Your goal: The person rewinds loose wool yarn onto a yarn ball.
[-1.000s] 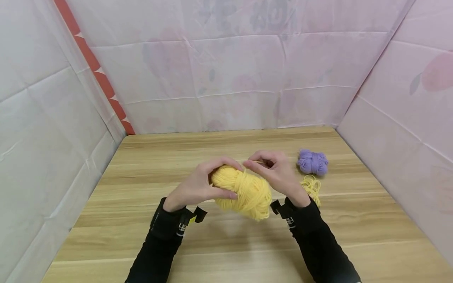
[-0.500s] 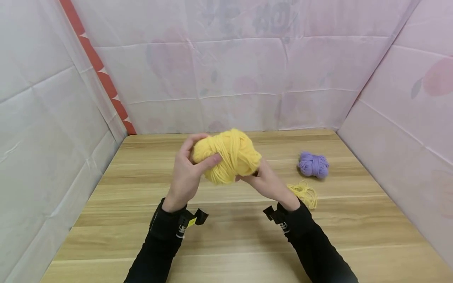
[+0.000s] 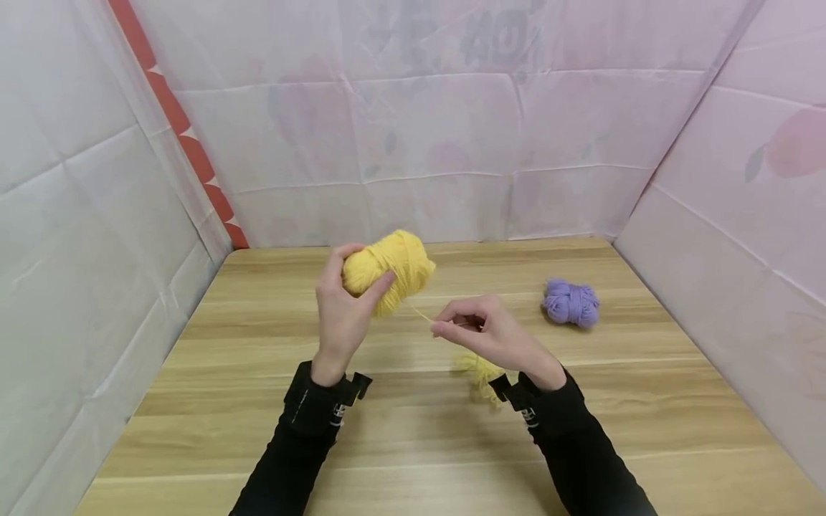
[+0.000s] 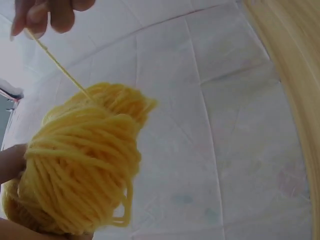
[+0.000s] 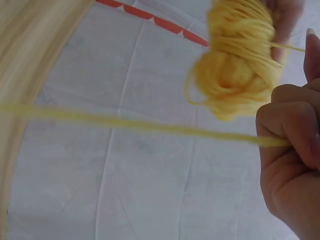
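Note:
A ball of yellow yarn (image 3: 396, 266) is held above the table in my left hand (image 3: 342, 308), thumb in front and fingers behind it. To its right, my right hand (image 3: 493, 330) pinches a yellow strand (image 3: 421, 313) that runs taut from the ball. In the left wrist view the strand (image 4: 62, 69) leads from the top of the ball up to the right fingertips. The right wrist view shows the strand (image 5: 150, 128) also passing through the curled fingers of the right hand (image 5: 292, 140). A loose yellow heap of yarn (image 3: 479, 369) lies partly hidden beneath the right wrist.
A small purple skein of yarn (image 3: 571, 302) lies on the right of the wooden table (image 3: 271, 430). Pale cloth walls (image 3: 439, 143) stand behind the table and on both sides, with a red strip (image 3: 187, 143) at the back left corner.
The yellow ball has risen and shifted left with my left hand, turning as it went. My right hand has come out from behind it, drawing the strand; the loose heap has slid left.

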The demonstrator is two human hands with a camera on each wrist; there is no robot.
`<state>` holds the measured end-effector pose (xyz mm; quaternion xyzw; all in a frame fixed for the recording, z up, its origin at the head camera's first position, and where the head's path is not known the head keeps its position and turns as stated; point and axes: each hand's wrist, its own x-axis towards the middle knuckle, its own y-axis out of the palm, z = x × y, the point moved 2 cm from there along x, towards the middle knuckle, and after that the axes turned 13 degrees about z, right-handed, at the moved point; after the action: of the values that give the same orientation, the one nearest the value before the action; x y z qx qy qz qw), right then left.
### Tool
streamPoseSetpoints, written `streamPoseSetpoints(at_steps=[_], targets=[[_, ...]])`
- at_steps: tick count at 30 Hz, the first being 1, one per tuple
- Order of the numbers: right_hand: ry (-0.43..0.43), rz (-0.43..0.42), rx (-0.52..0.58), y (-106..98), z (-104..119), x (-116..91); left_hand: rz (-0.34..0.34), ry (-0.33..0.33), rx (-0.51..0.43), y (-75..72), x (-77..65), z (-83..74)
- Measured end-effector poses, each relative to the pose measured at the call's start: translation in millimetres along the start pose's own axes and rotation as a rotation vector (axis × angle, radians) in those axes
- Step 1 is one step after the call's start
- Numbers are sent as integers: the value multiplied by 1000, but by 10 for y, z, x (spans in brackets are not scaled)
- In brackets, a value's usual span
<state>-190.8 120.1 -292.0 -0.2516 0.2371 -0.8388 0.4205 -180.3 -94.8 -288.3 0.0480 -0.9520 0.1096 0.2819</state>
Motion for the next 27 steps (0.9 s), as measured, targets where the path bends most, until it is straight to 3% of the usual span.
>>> streamPoseSetpoints(at_steps=[3, 7, 12, 15, 19, 22, 27], targets=[[-10, -4, 10, -57, 38, -60, 109, 46, 148, 67, -15, 25], [-22, -57, 30, -153, 75, -132, 334, 119, 263, 147, -47, 19], [-90, -178, 77, -254, 72, -176, 645, 177, 248, 213, -105, -33], [-121, -240, 95, -270, 31, -164, 768, 186, 180, 226, -143, -74], [-109, -254, 90, -241, -55, -105, 841, 184, 46, 215, -179, -126], [-71, -225, 121, -195, -121, -34, 857, 150, -89, 189, -189, -159], [0, -164, 250, -99, -229, 74, 784, 27, -279, 115, -163, -179]])
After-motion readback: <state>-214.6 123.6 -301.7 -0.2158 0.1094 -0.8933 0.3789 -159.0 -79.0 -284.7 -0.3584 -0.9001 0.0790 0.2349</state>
